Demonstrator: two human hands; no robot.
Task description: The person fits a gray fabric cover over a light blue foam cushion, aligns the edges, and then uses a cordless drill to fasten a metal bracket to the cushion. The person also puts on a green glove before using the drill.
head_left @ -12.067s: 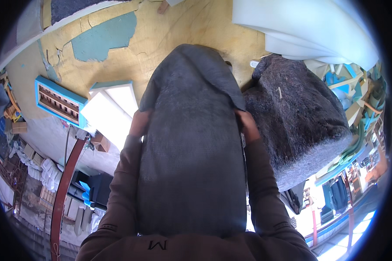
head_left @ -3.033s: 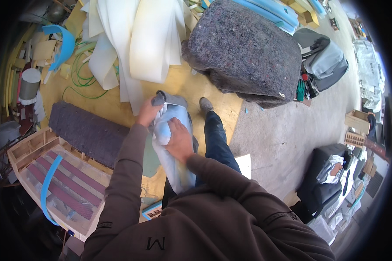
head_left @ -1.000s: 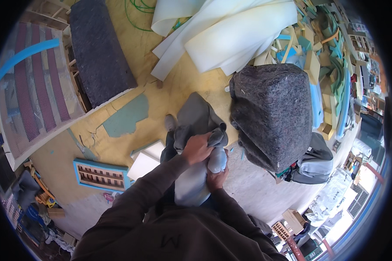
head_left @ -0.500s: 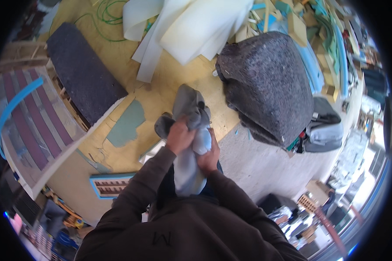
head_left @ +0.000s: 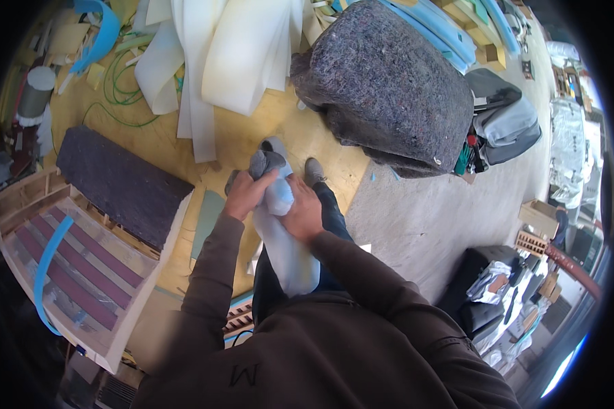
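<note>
In front of my body I hold a long, pale white-and-blue padded piece (head_left: 283, 255), with bunched grey fabric (head_left: 266, 160) around its far end. It looks like foam partly inside a cloth cover. My left hand (head_left: 247, 195) is closed on the grey fabric, thumb along its edge. Just right of it, my right hand (head_left: 303, 211) wraps round the pale piece; some of its fingers are hidden. The near end of the piece rests against my front, tilted slightly left at the far end.
White foam sheets (head_left: 245, 61) lie ahead on the yellowish board. A grey felt-covered block (head_left: 396, 82) sits at the far right, beside a grey bag (head_left: 505, 129). On the left stands a wooden frame with purple straps (head_left: 82, 266) and a dark felt panel (head_left: 126, 180).
The view has swung to the right, so the surroundings sit further left. My hands have shifted slightly on the fabric, and more of the pale piece's end shows between them.
</note>
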